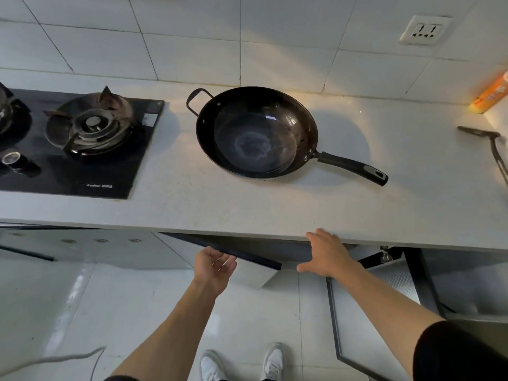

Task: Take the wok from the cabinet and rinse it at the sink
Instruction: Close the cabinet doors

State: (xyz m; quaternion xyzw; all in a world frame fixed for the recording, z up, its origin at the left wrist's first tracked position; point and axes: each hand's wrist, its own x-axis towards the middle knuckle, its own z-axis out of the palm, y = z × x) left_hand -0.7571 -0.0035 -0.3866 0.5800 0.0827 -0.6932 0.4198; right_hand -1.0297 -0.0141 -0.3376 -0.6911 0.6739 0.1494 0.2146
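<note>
The black wok (257,133) sits upright on the pale countertop (220,204), its long handle pointing right and a loop handle at the back left. Below the counter edge, my left hand (213,266) curls its fingers around the dark top edge of the left cabinet door (258,273), which stands partly ajar. My right hand (327,254) is spread flat, fingers apart, just under the counter edge in front of the cabinet opening, holding nothing. The right cabinet door (368,320) hangs wide open. No sink is in view.
A black gas hob (82,138) with a burner lies left of the wok. A dark spatula (492,147) and an orange box (492,94) lie at the far right. A wall socket (424,30) is on the tiles. My white shoes (242,364) stand on the tiled floor.
</note>
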